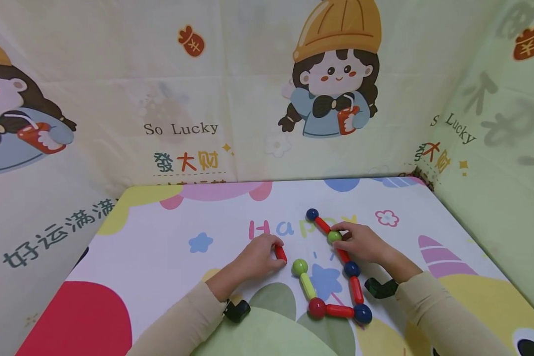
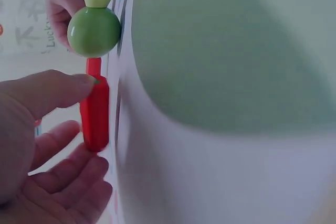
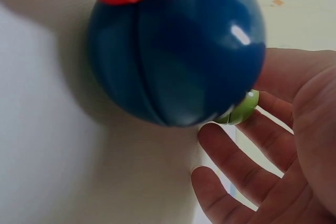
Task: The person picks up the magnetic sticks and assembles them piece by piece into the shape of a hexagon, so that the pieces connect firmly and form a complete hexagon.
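My left hand (image 1: 253,259) pinches a red rod (image 1: 280,253) between thumb and fingers, just left of the chain's green end ball (image 1: 300,267); the head view shows a gap between them. From that ball, a light green rod (image 1: 307,286) leads to a red ball (image 1: 317,308). A red rod (image 1: 340,311) joins it to a blue corner ball (image 1: 362,314). Upward run red rods, a blue ball (image 1: 351,269), another green ball (image 1: 334,237) and a blue end ball (image 1: 312,214). My right hand (image 1: 365,243) grips that upper green ball, mostly hidden behind a blue ball (image 3: 178,51) in the right wrist view.
The pieces lie on a table with a printed cover (image 1: 160,267). A cartoon-printed cloth (image 1: 249,89) hangs behind it and along the sides. Dark wrist cameras (image 1: 237,311) sit near both sleeves, the right one close to the chain.
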Motion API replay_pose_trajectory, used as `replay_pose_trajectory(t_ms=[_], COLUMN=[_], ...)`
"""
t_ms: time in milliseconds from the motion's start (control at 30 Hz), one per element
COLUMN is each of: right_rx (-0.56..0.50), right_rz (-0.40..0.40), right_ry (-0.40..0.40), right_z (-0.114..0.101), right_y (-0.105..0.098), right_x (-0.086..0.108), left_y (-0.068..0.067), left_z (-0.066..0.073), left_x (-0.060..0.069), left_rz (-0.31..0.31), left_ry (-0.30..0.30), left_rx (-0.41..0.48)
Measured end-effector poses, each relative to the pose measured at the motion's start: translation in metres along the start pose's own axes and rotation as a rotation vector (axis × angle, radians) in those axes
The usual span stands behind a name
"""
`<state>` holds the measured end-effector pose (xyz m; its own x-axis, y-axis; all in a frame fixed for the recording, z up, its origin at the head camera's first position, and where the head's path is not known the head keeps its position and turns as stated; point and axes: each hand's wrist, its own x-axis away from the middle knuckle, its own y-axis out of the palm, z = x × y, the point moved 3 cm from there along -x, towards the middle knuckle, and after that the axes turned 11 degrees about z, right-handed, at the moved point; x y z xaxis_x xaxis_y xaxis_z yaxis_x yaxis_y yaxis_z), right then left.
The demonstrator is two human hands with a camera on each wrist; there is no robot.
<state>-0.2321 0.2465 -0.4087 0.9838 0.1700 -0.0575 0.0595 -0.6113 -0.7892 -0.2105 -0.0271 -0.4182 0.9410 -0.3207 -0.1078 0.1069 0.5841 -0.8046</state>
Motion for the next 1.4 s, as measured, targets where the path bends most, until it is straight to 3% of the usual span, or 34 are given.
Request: replay_pose_trajectory(t_ms=[267, 900, 1133, 1400], right_rx=[-0.007, -0.003, -0.001, -0.005], right_rz=[-0.006, -0.003, -0.003, -0.01], right_ry=[0.009, 0.004, 0.004, 0.007], right_z=[0.001, -0.001, -0.001, 0.001], right_y=[0.001, 0.002, 0.001, 0.0], right_x=[0.0, 0.003, 0.003, -0.001], left_y=[0.003, 0.009, 0.012, 0.026], left_z=[0.006, 0.014, 0.032, 0.04], left_x=[-0.01, -0.013, -0.001, 0.007], left_rz=[0.003, -0.003, 0.018, 0.064], left_ry=[-0.04, -0.02, 0.058, -0.119], left_rx=[0.132, 0.123, 0.056, 0.063])
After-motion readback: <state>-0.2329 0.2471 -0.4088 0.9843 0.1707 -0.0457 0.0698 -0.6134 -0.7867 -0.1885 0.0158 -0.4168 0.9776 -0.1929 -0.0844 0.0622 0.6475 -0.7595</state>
